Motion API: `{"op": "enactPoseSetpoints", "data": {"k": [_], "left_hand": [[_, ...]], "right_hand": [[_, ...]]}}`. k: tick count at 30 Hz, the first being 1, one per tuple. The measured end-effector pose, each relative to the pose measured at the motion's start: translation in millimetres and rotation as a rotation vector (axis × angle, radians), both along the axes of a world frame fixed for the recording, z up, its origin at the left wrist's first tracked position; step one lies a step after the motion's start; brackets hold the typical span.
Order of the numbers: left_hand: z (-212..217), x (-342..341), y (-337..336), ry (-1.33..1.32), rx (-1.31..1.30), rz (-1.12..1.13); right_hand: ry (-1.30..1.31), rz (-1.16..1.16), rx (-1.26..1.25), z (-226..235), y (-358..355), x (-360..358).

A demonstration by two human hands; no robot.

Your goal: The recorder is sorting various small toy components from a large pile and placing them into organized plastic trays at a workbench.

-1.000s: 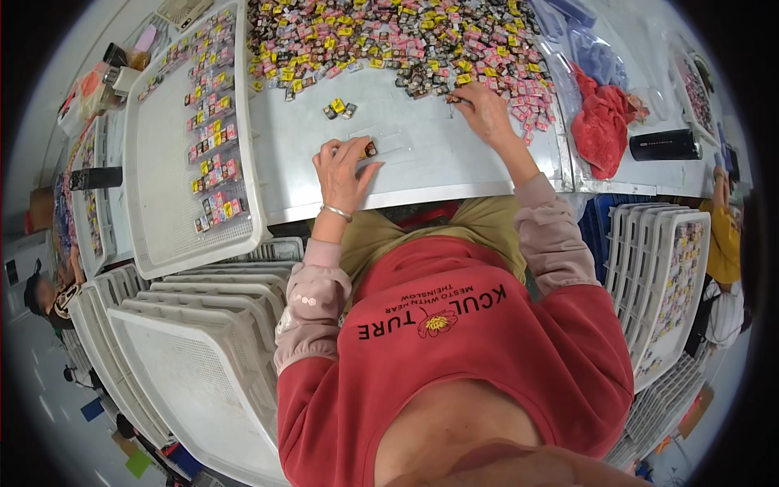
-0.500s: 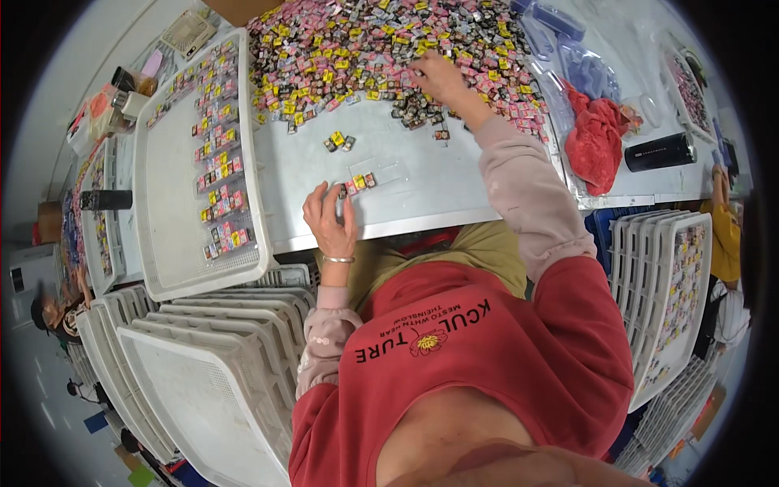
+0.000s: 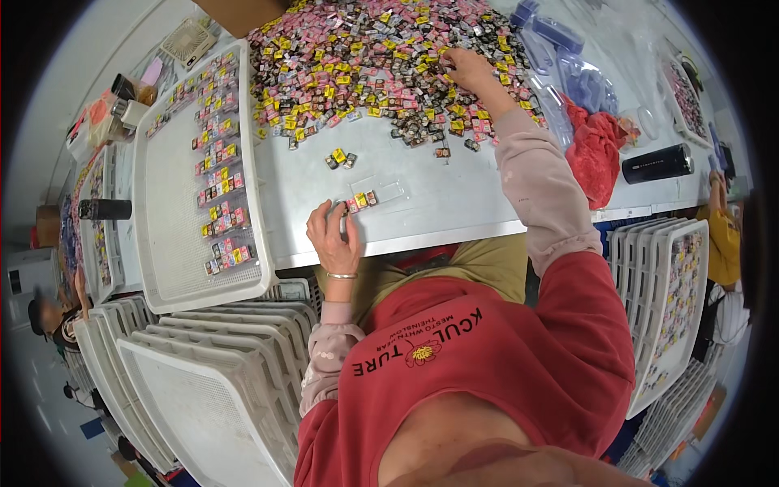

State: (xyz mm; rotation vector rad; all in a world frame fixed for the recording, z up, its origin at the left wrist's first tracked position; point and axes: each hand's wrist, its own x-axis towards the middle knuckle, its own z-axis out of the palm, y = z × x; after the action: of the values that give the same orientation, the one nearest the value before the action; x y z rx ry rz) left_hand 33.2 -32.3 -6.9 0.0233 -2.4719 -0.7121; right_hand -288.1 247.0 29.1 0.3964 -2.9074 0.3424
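Observation:
A large heap of small wrapped candies point(image 3: 381, 61), pink, yellow and black, covers the far half of the grey table point(image 3: 422, 211). My right hand point(image 3: 466, 69) reaches far into the heap, fingers down among the pieces. My left hand point(image 3: 331, 235) rests near the table's front edge, its fingertips touching a short row of three candies point(image 3: 362, 200) beside a clear plastic sleeve point(image 3: 381, 191). A few loose candies point(image 3: 339, 158) lie between that row and the heap.
A white mesh tray point(image 3: 174, 243) at the left holds rows of grouped candies. Stacked white trays point(image 3: 203, 373) stand below the table's left side, more at the right point(image 3: 673, 300). A red cloth point(image 3: 596, 150), a black cylinder point(image 3: 657, 164) and clear plastic pieces lie right.
My right hand has stretched from the heap's near edge deeper into it. My left hand stays by the short row of candies. The view has shifted forward.

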Motion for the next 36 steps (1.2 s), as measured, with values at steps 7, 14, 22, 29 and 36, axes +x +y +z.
{"op": "enactPoseSetpoints", "data": {"k": [7,14,22,29,36], "left_hand": [[2.2,-2.9,3.6,-0.008,0.002,-0.017],[1.7,1.3,3.1,-0.001,0.007,-0.001],[-0.6,-0.4,-1.9,0.057,0.079,0.005],[8.2,3.1,-2.4,0.086,0.087,-0.015],[3.5,-10.0,-16.1,0.148,0.301,0.005]], "right_hand": [[-0.226,0.113,-0.561,-9.2,46.3,7.8],[-0.691,0.043,-1.246,4.6,68.1,41.4],[-0.959,0.415,-1.416,28.2,-5.9,112.6],[-1.184,0.436,-1.099,10.0,-76.0,175.1],[-1.046,0.229,-0.999,6.5,-80.3,202.1]]}}
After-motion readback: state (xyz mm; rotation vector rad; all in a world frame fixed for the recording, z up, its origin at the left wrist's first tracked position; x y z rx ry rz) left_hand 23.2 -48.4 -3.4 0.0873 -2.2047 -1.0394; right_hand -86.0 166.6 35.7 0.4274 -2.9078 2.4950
